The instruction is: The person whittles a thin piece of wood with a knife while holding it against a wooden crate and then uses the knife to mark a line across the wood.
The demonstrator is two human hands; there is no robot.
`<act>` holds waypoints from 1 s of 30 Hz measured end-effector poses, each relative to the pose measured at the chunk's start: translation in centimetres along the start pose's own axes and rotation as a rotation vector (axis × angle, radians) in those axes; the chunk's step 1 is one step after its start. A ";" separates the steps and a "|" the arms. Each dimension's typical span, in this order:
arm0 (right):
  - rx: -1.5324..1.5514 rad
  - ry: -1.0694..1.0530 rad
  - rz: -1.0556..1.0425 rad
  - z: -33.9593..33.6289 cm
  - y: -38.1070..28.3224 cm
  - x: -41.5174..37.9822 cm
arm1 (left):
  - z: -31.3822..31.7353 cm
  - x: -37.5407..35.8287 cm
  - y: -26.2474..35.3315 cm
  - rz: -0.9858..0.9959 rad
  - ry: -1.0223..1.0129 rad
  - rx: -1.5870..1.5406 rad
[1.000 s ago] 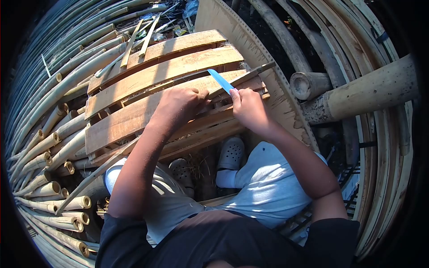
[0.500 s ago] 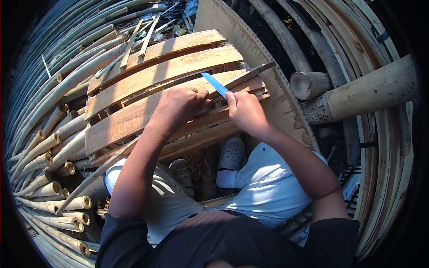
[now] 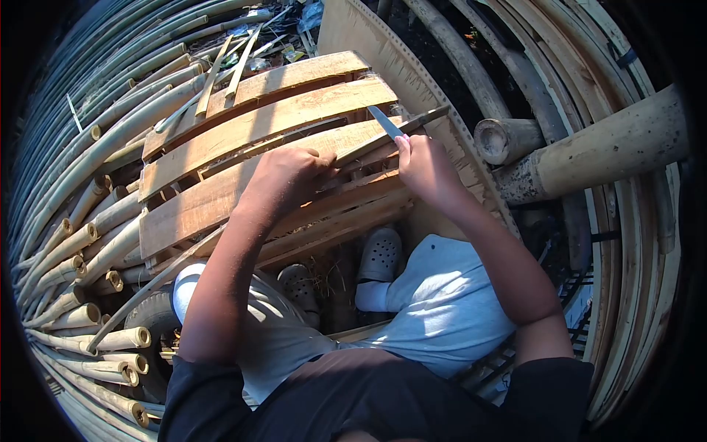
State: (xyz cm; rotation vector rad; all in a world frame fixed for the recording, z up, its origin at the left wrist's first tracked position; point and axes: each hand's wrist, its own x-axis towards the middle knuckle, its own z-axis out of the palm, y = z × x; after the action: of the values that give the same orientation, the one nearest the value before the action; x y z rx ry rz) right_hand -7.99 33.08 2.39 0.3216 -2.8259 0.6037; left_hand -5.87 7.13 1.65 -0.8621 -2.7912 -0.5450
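My left hand is closed around a long thin bamboo strip, which slants from the lower left, under my left forearm, up to the right. My right hand is closed on a knife, its handle hidden in the fingers. The knife's blade points up and left and crosses the strip to the right of my left hand. Below both hands lies a slatted wooden pallet, with the strip over its right part.
Cut bamboo poles are stacked along the left. Two short strips rest on the pallet's far edge. A plywood sheet leans behind it. A thick bamboo pole and long slats are at the right.
My right hand and the knife have moved right along the strip, away from my left hand. My left hand has shifted slightly left with the strip.
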 end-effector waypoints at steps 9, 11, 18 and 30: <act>0.052 -0.339 0.195 -2.6 -0.3 1.7 | 0.2 -0.2 0.5 0.037 0.020 0.127; -0.059 -0.092 0.163 -2.6 3.2 3.1 | 0.3 -0.2 0.8 0.048 0.015 0.165; 0.011 -0.201 0.349 -3.1 1.3 2.4 | 0.4 -0.7 0.6 0.061 -0.007 0.204; 0.211 -0.309 0.429 -2.5 -1.0 2.1 | 0.1 -0.6 0.7 0.059 0.008 0.200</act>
State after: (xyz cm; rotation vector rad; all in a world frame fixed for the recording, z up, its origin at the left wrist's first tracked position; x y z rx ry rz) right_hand -9.31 32.87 5.57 -0.1846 -3.1554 1.0222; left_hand -5.02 7.43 1.59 -0.8929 -2.7441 -0.2541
